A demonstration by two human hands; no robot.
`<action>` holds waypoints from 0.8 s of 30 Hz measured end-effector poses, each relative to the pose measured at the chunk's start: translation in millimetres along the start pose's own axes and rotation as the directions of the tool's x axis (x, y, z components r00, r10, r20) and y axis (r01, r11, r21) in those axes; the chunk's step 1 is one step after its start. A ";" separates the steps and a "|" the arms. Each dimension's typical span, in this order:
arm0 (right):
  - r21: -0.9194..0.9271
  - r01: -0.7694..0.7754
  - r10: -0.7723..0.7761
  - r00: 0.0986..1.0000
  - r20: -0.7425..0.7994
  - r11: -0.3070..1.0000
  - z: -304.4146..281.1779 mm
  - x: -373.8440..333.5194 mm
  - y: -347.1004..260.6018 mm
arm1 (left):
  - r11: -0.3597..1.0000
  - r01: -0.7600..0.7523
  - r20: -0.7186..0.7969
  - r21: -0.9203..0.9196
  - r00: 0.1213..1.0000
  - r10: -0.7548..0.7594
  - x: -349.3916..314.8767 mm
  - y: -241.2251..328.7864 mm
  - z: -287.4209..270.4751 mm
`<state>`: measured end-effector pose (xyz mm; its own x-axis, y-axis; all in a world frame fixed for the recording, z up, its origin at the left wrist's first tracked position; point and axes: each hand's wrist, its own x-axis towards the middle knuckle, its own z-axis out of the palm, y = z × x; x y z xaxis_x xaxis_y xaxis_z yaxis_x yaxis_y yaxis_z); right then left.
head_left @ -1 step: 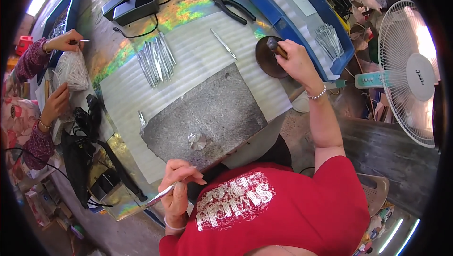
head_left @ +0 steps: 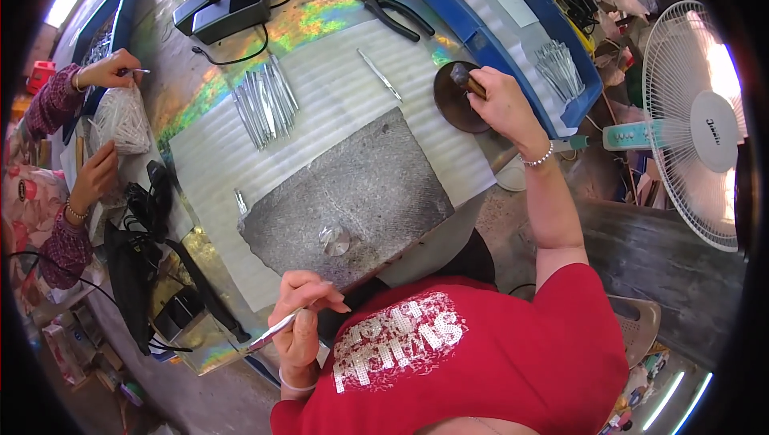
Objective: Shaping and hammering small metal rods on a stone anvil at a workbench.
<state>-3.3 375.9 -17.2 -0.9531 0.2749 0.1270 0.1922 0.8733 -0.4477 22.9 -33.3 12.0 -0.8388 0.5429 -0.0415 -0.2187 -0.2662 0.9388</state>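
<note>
- Small workshop by all signs, fine metal handwork at a shared bench point(head_left: 170, 50)
- Right hand point(head_left: 507, 104) closed round a brown-handled tool point(head_left: 462, 76), dark head over a round brown dish point(head_left: 456, 106)
- Left hand point(head_left: 300, 323) pinching a slim silvery instrument point(head_left: 283, 323)
- Between the two grips: rough grey stone slab point(head_left: 360, 187)
- Beyond slab: sheaf of slim metal pieces point(head_left: 267, 106) on white foam sheet point(head_left: 324, 74), dark pliers point(head_left: 390, 12) past it
- Just beyond right grip: long blue tray point(head_left: 448, 4), more silvery pieces point(head_left: 558, 69) inside
- Well right of right grip: caged fan point(head_left: 713, 132)
- Well left of left grip: co-worker's patterned sleeve point(head_left: 52, 106), clear bag point(head_left: 122, 122) of thin pieces, stacked boxes point(head_left: 68, 347)
</note>
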 end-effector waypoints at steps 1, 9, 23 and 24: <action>-0.081 0.081 -0.077 0.996 0.055 0.993 1.0 4.0 2.2 | 1.000 0.001 -0.013 0.004 1.000 -0.001 1.3 0.2 0.1; -0.182 0.128 -0.081 0.966 0.247 0.975 -1.0 18.4 6.1 | 0.995 0.100 -0.086 -0.004 0.991 -0.100 6.6 2.2 1.8; 0.302 -0.188 0.137 0.974 0.181 0.935 -9.8 3.2 0.8 | 0.989 0.133 -0.110 -0.060 0.984 -0.139 14.8 1.5 6.7; 0.454 -0.277 0.217 0.959 0.180 0.847 -11.7 -3.0 -1.3 | 0.989 0.118 -0.100 -0.088 0.987 -0.127 16.2 1.1 7.2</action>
<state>2.1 378.6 -6.6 -0.9148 0.3809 -0.1347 0.3202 0.4805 -0.8165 12.7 -19.1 14.8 -0.8502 0.4894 -0.1941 -0.3592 -0.2697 0.8934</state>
